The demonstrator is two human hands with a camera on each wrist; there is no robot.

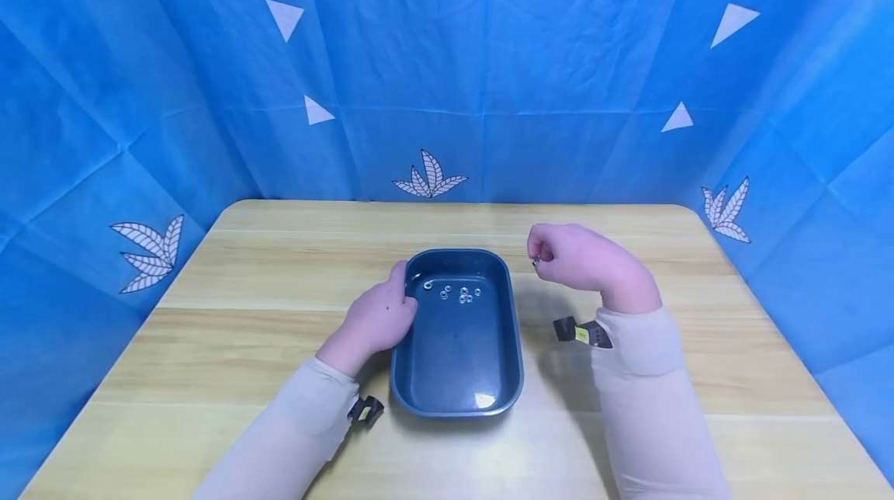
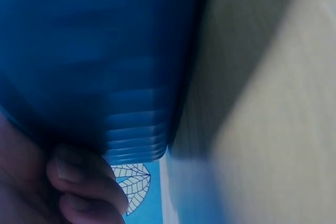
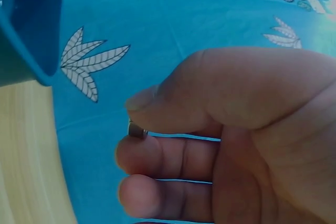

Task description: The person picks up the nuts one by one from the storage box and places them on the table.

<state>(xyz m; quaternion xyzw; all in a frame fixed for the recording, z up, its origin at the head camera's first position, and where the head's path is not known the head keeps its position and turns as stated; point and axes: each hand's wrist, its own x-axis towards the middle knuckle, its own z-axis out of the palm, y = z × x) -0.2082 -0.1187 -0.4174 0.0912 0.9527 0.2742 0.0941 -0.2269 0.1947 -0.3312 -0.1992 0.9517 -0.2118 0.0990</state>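
Note:
A dark blue tray (image 1: 457, 360) stands on the table, with several small metal nuts (image 1: 464, 292) lying loose toward its far end. The left hand (image 1: 380, 315) grips the tray's left rim; in the left wrist view its curled fingers (image 2: 86, 184) lie against the tray's side wall (image 2: 94, 51). To the right of the tray, the right hand (image 1: 583, 258) is raised above the table. It pinches a small metal nut (image 3: 137, 129) between thumb and finger, and the other visible fingers are bent below it in the right wrist view.
The light wood table (image 1: 279, 329) extends around the tray on all sides. A blue curtain (image 1: 489, 57) with white triangles and leaf prints hangs behind and beside the table. Each wrist wears a black strap with a small camera mount.

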